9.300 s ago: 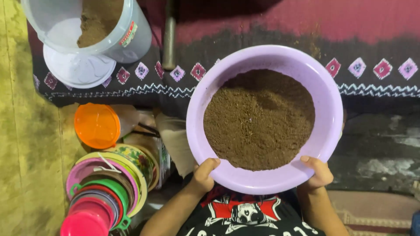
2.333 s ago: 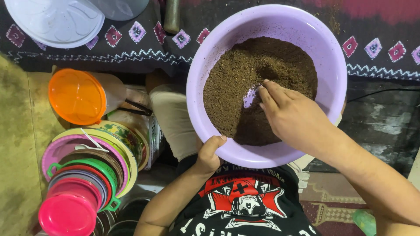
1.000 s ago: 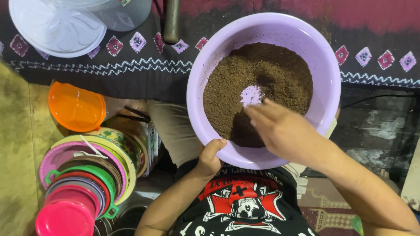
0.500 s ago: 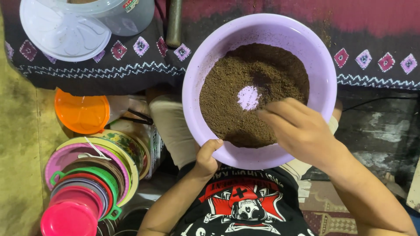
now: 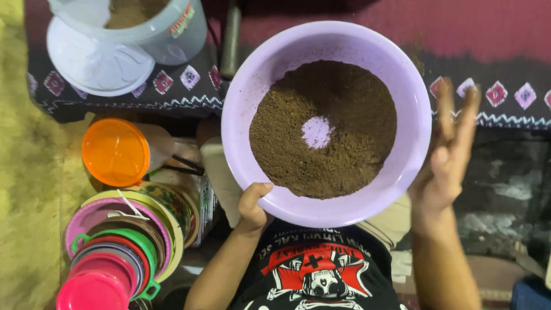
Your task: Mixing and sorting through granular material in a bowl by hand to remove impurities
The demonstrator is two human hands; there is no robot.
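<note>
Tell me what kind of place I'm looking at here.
Probably a home, with the person working on the floor: a patterned cloth, stacked plastic lids and containers, and a lilac basin of brown powder held in the lap by the left hand.

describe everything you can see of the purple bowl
The purple bowl is a wide, round basin of what looks like smooth lilac plastic with a rolled rim. It is held roughly level above the person's lap, in front of a patterned cloth. It holds a spread of brown powder, with a small bare patch near the middle where the pale bottom shows through. The left hand grips the near rim, thumb over the edge. The right hand is open beside the right rim; contact cannot be told.
</note>
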